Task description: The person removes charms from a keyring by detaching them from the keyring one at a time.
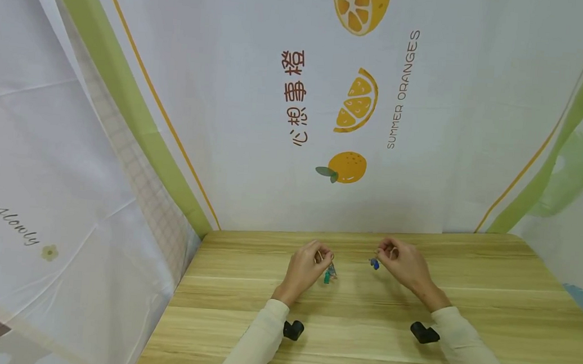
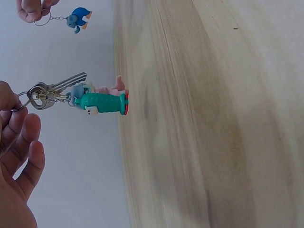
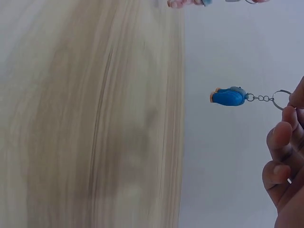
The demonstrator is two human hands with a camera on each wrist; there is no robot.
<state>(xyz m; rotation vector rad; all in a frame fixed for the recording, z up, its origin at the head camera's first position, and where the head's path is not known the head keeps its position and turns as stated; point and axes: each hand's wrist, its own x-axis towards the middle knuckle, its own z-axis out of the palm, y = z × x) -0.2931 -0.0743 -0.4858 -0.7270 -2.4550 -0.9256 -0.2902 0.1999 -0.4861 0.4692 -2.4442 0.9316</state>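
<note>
Keychains (image 2: pixel 102 102) hang above a tabletop (image 1: pixel 357 333) near printed cloth (image 1: pixel 246 100).

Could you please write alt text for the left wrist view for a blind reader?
A left hand holds a keychain with a silver key, a green figure and a pink figure. Upper left, the right hand holds a blue keychain figure; a wooden tabletop fills the right side.

head view looks forward and down from farther off, covering my left hand (image 1: pixel 306 265), my right hand (image 1: pixel 407 263) and the wooden tabletop (image 1: pixel 351 344), while each wrist view sits close by its hand, turned sideways toward the white backdrop (image 1: pixel 250 190), both sharing the blue keychain (image 3: pixel 228 98).
</note>
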